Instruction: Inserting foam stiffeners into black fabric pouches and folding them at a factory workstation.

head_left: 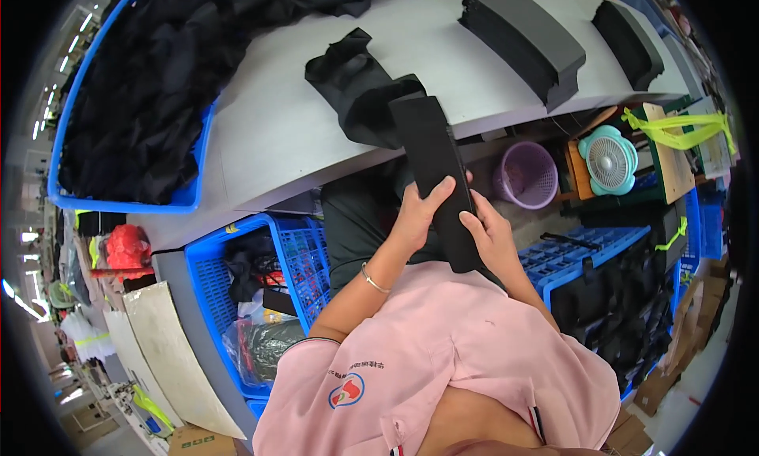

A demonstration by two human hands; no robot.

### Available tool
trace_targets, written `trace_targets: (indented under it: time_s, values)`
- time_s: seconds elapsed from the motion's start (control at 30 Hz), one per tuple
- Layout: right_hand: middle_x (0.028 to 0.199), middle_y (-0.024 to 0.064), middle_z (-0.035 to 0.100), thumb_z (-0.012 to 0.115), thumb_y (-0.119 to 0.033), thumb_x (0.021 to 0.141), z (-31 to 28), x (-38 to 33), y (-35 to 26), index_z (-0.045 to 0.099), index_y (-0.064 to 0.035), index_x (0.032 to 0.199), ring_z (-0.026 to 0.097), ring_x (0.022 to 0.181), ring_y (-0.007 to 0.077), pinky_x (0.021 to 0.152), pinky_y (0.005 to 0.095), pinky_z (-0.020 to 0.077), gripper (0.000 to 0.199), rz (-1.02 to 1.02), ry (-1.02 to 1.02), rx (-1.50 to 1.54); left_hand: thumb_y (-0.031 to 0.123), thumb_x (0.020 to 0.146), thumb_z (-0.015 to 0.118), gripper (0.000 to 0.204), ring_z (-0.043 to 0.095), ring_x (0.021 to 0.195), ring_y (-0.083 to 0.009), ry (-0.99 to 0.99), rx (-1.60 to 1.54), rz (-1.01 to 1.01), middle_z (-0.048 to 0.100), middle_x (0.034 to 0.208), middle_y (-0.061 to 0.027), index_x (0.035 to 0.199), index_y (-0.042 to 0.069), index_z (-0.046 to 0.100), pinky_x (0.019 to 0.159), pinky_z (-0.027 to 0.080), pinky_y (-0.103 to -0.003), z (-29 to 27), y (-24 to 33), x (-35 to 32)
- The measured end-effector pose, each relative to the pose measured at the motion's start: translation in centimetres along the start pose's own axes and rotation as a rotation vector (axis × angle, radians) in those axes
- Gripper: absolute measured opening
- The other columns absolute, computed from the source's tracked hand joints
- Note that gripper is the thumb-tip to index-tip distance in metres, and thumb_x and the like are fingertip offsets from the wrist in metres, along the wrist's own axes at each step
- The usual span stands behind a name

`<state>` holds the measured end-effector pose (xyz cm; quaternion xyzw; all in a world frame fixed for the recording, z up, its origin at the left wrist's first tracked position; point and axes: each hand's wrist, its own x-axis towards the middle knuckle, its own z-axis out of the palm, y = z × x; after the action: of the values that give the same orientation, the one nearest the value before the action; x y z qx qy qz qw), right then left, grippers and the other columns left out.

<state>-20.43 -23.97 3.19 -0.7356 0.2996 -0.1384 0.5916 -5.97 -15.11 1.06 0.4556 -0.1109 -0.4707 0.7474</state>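
My left hand [421,212] and my right hand [492,228] both grip a long, flat black fabric piece [436,160] in front of my chest. It slants from the table's edge down toward me, and its side edge looks thick, though I cannot tell how many layers it has. The left thumb lies on its face; the right thumb presses near its right edge. Most other fingers are hidden behind it. Just beyond its far end, a loose, curled black fabric piece [348,84] lies on the grey-white table [273,100]; I cannot tell whether they are joined.
A blue crate [54,179] heaped with black fabric stands at left. Two curved dark stacks [526,37] [628,45] sit at the table's far right. Blue baskets [296,254] [605,250] flank my lap. Beneath the table's right side are a purple bin [528,175] and a teal fan [609,160].
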Motion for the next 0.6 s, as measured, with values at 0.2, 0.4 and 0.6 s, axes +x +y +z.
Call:
trace_targets:
  time_s: [0.2, 0.4, 0.6]
  values:
    - [0.115, 0.0091, 0.07, 0.06, -0.013, 0.098, -0.7, 3.3, 0.2, 0.058, 0.003, 0.132, 0.062, 0.104, 0.0116, 0.092, 0.0262, 0.0475, 0.038, -0.129, -0.061, 0.15, 0.02, 0.099, 0.058, 0.033, 0.03, 0.143, -0.0301, 0.739, 0.896, 0.666, 0.031, 0.157, -0.0174, 0.13, 0.01, 0.065, 0.11, 0.033, -0.036, -3.3, 1.4, 0.4]
    - [0.095, 0.0204, 0.071, 0.062, -0.013, 0.095, 1.2, 5.9, -0.8, 0.061, -0.002, 0.129, 0.068, 0.077, 0.0241, 0.074, 0.0314, 0.0522, 0.036, -0.247, 0.002, -0.214, -0.004, 0.088, 0.054, 0.046, 0.03, 0.146, -0.0372, 0.672, 1.082, 0.854, 0.035, 0.157, -0.0209, 0.13, 0.01, 0.065, 0.111, 0.034, -0.039, -7.5, 4.7, 6.8]
    - [0.079, 0.0233, 0.066, 0.063, -0.014, 0.087, 3.8, 9.3, -4.8, 0.066, -0.0014, 0.11, 0.065, 0.073, 0.0429, 0.065, 0.0498, 0.0515, 0.026, -0.365, 0.016, -0.541, -0.014, 0.075, 0.045, 0.044, 0.037, 0.144, -0.0351, 0.257, 1.144, 0.898, 0.053, 0.146, -0.0134, 0.113, -0.003, 0.066, 0.108, 0.043, -0.04, -3.9, 6.4, 5.8]
